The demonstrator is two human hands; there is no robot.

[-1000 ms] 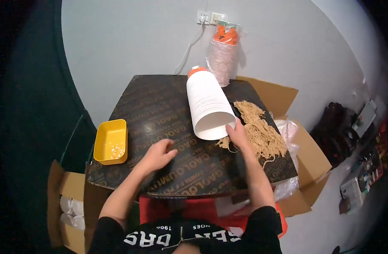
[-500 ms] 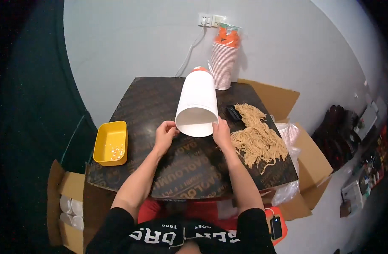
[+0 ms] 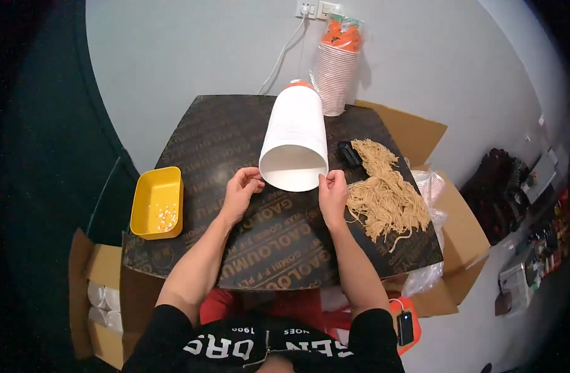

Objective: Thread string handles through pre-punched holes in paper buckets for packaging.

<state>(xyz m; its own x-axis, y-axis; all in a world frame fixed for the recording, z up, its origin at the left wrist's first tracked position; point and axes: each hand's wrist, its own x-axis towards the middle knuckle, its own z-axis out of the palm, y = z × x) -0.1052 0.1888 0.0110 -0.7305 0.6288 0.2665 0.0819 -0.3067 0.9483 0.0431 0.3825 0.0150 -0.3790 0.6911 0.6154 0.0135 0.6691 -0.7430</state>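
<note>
From the head view I see a tall stack of white cups lying on its side in the middle of the dark table, its open end toward me. My left hand and right hand each pinch its rim, grip closed on it. A pile of tan strings lies just right of my right hand, and a yellow tray sits at the table's left edge.
</note>
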